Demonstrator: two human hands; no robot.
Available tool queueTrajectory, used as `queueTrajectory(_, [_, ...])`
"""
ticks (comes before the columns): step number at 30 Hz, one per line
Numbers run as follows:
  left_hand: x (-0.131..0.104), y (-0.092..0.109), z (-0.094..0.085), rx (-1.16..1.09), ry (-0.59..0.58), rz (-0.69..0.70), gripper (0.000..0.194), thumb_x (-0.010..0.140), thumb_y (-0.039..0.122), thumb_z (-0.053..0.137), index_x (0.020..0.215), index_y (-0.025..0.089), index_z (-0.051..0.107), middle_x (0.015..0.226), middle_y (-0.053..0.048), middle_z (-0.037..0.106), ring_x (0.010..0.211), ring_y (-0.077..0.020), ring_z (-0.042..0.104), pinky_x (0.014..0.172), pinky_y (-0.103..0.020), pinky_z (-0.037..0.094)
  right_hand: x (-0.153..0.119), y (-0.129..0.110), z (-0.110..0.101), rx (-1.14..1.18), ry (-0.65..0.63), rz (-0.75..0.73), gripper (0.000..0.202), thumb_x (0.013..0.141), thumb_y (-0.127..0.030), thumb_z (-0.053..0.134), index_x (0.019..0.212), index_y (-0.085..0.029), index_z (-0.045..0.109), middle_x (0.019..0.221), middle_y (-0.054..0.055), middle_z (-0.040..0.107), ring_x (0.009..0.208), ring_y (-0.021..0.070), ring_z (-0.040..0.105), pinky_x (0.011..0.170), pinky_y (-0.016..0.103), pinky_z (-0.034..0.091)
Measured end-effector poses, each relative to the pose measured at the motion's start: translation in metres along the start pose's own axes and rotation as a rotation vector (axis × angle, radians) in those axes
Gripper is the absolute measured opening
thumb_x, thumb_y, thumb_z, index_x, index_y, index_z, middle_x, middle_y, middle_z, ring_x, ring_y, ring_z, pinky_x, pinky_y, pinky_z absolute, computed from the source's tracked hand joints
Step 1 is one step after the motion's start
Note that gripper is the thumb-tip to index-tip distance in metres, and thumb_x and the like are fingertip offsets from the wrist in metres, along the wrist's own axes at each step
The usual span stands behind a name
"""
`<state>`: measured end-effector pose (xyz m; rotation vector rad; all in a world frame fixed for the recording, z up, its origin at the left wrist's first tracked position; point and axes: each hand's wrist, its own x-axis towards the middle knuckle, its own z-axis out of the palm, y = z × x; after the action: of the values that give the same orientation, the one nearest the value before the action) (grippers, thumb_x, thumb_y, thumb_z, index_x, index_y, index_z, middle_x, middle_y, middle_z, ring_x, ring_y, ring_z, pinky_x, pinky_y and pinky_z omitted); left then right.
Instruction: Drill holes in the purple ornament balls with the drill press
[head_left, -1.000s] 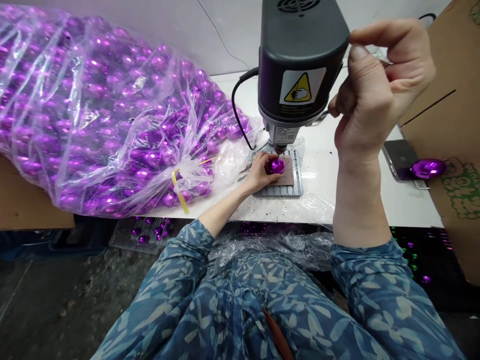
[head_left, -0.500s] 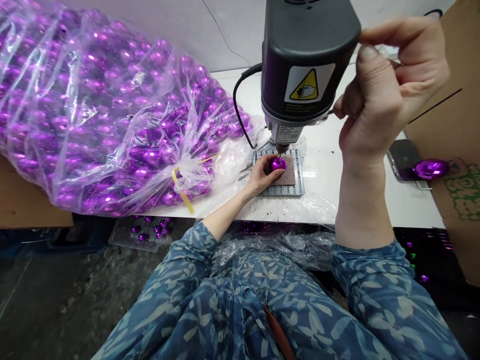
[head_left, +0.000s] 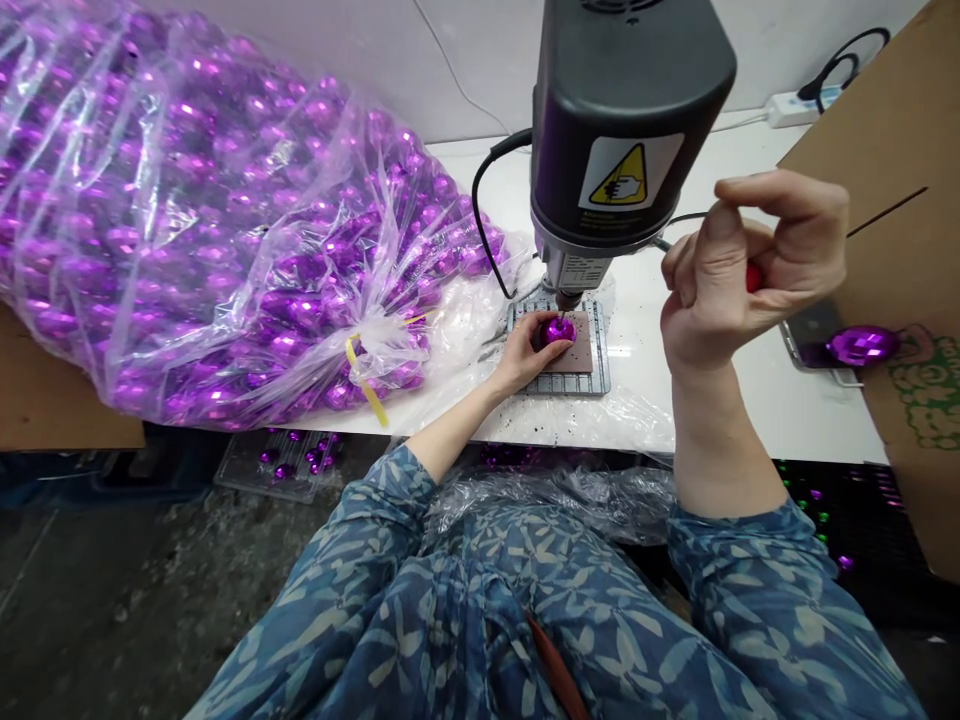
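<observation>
So the purple ball (head_left: 559, 330) is sitting on a brown board (head_left: 582, 352), right under the drill (head_left: 631, 110). The left hand (head_left: 529, 348) has it from the side, fingers and thumb curled around it in a narrow grip. The bit comes down to the top of the ball, but I honestly can't tell if it's gone in.

Right hand (head_left: 750, 262) is up beside the drill, fingers curled round a red knob (head_left: 753, 277), with only a bit of red peeking out.

The board lies on a grey metal base (head_left: 601, 378) on the white bench (head_left: 637, 400), and there are dark crumbs scattered about. Over on the left there's a huge clear bag (head_left: 225, 220) stuffed with more purple balls, cinched with a yellow tie (head_left: 367, 385). On the right a phone (head_left: 810, 325) lies near a cardboard box (head_left: 915, 270), with a shiny purple piece (head_left: 862, 345) partly covering its edge. White power strip (head_left: 793, 110) at the back, and a clear tray (head_left: 300, 488) with purple balls down below bench level.
</observation>
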<state>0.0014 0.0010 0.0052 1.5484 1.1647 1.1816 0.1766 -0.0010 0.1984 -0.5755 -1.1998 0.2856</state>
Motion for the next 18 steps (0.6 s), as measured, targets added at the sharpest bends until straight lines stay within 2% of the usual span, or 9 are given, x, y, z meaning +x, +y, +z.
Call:
queueTrajectory(4, [0.001,0.001,0.0,-0.011,-0.008,0.001,0.053,0.096,0.045,0.098,0.14,0.026,0.073,0.146,-0.014,0.077,0.143,-0.0342,0.07,0.13,-0.058,0.056,-0.003,0.006,-0.003,0.014,-0.021,-0.039,0.025,0.104,-0.053,0.079,0.105,-0.029,0.076,0.067,-0.008,0.048,0.046,0.001,0.039,0.048,0.023,0.036])
queueTrajectory(9, [0.001,0.002,-0.002,0.014,-0.017,0.012,0.051,0.097,0.044,0.097,0.139,0.025,0.073,0.145,-0.014,0.076,0.144,-0.0341,0.07,0.13,-0.057,0.056,-0.014,0.023,-0.009,0.033,-0.012,-0.101,0.014,0.106,-0.048,0.074,0.108,-0.035,0.077,0.063,-0.006,0.045,0.045,0.0067,0.037,0.049,0.029,0.039])
queueTrajectory(14, [0.002,0.002,-0.003,0.024,-0.022,-0.003,0.054,0.097,0.047,0.095,0.14,0.025,0.072,0.144,-0.014,0.077,0.14,-0.0342,0.072,0.126,-0.054,0.058,-0.032,0.064,-0.03,-0.099,-0.019,-0.178,0.025,0.109,-0.057,0.065,0.115,-0.036,0.078,0.07,-0.003,0.053,0.052,0.0127,0.048,0.057,0.036,0.054])
queueTrajectory(18, [0.002,0.0,-0.003,0.025,-0.02,-0.001,0.054,0.096,0.047,0.096,0.14,0.024,0.073,0.143,-0.014,0.076,0.14,-0.0348,0.072,0.126,-0.055,0.058,-0.04,0.094,-0.048,-0.118,-0.064,-0.155,0.036,0.111,-0.064,0.058,0.111,-0.033,0.076,0.076,-0.001,0.059,0.055,0.0119,0.051,0.058,0.035,0.056])
